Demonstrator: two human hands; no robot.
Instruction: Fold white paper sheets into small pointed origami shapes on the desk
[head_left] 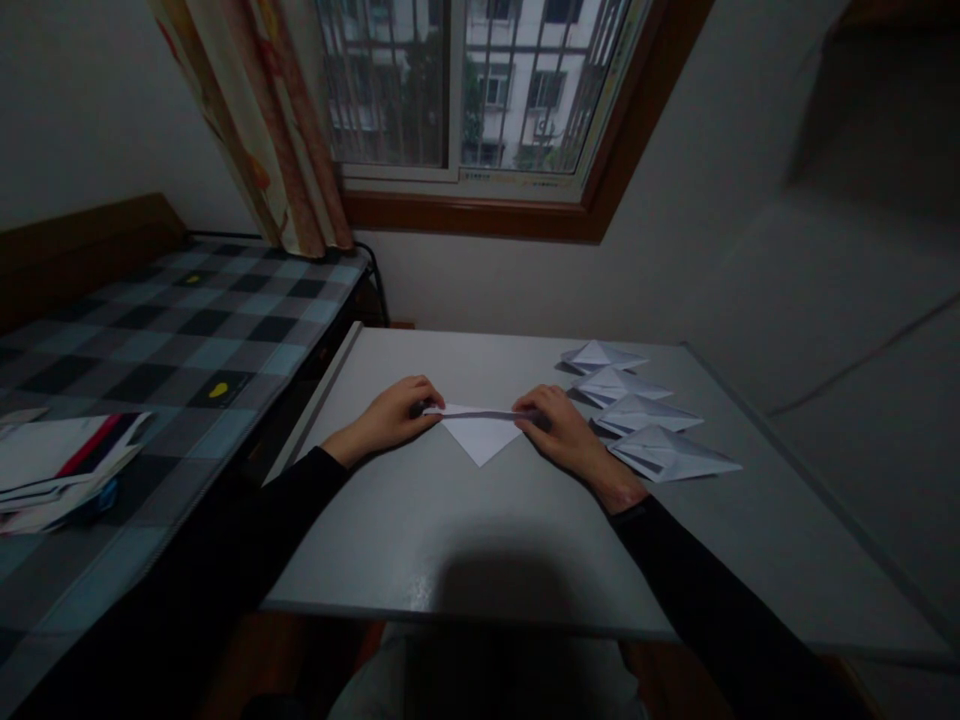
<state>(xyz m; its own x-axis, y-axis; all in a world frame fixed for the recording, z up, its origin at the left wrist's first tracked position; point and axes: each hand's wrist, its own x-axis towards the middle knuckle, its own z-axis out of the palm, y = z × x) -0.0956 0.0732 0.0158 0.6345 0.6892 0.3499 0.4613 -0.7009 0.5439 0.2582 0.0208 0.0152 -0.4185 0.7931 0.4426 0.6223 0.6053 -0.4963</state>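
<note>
A sheet of white paper (481, 440) lies on the white table (360, 540), folded so that a triangle points toward me below a narrow raised strip. My left hand (397, 412) pinches the left end of that strip between thumb and fingers. At the opposite end, my right hand (551, 425) grips the strip the same way. Several folded paper boats (667, 453) stand in a row just right of my right hand, pointed at both ends. The paper's two ends are partly hidden by my fingers.
To the left, a bed with a checked cover (247, 325) carries a pile of papers (67, 455). Beyond the table are a wall and a barred window (487, 90) with a patterned curtain (277, 130). The table's front edge (465, 615) runs close to my lap.
</note>
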